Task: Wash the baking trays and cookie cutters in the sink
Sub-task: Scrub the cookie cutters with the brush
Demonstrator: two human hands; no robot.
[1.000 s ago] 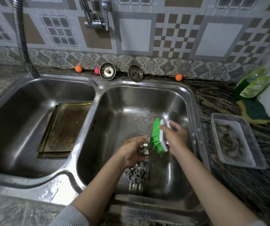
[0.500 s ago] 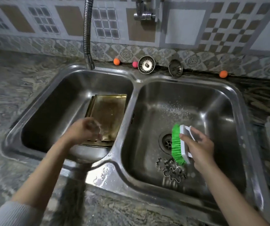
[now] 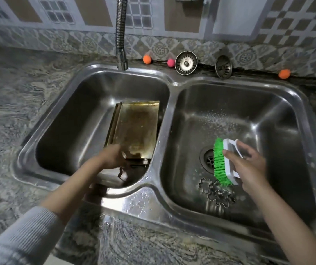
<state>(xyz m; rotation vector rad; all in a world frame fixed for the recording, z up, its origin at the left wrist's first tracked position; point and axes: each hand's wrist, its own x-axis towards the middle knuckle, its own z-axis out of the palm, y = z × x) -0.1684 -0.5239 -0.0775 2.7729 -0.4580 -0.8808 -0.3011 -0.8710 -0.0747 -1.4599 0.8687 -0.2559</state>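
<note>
The baking trays (image 3: 136,129) are lying stacked in the left basin of the sink (image 3: 153,203), leaning toward the wall between the basins. The left hand (image 3: 111,156) is reaching down to their near edge; motion blur is hiding the fingers, so I cannot tell if it is already gripping. The cookie cutters (image 3: 217,192) are lying in a small heap on the floor of the right basin, near the drain (image 3: 208,159). The right hand (image 3: 248,165) is holding a green scrubbing brush (image 3: 223,161) just above them, fingers curled round its white back. In my judgement the trays are the step in hand now. The next move is calling for a firm grasp on the top tray's rim and lifting it so the brush can meet it.
</note>
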